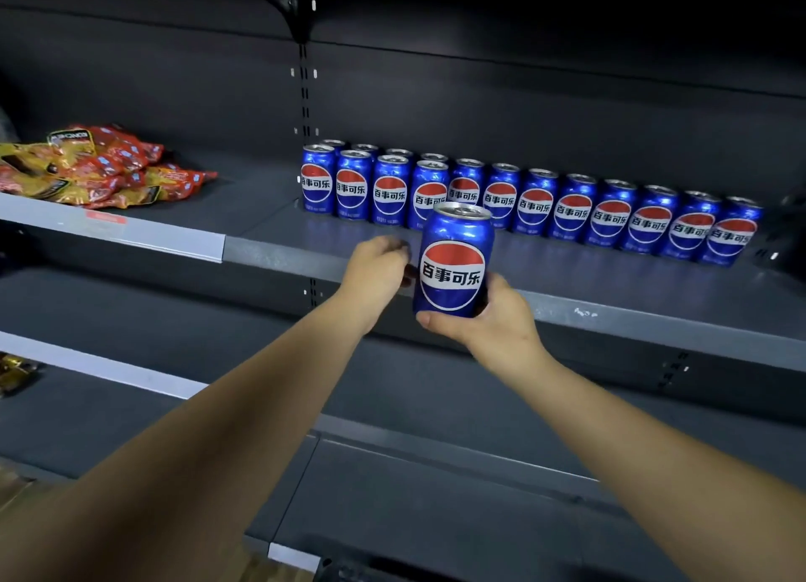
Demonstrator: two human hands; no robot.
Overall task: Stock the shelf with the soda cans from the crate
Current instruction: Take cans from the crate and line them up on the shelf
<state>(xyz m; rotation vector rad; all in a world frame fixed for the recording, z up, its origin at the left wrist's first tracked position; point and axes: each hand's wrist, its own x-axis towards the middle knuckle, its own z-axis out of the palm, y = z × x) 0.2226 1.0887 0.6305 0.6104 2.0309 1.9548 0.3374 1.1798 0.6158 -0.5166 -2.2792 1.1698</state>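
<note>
My right hand (488, 315) grips a blue soda can (453, 261) from below, upright, label facing me, just in front of the dark shelf's front edge (610, 315). My left hand (377, 271) is beside the can's left side with fingers curled, holding nothing I can see. On the shelf stands a long row of blue soda cans (571, 210), with a second row of several cans in front at the left end (353, 186). The crate is out of view.
Red and yellow snack bags (91, 167) lie on the left part of the same shelf. Bare shelf surface lies in front of the can row at the right (654, 276). A lower dark shelf (436, 494) runs beneath my arms.
</note>
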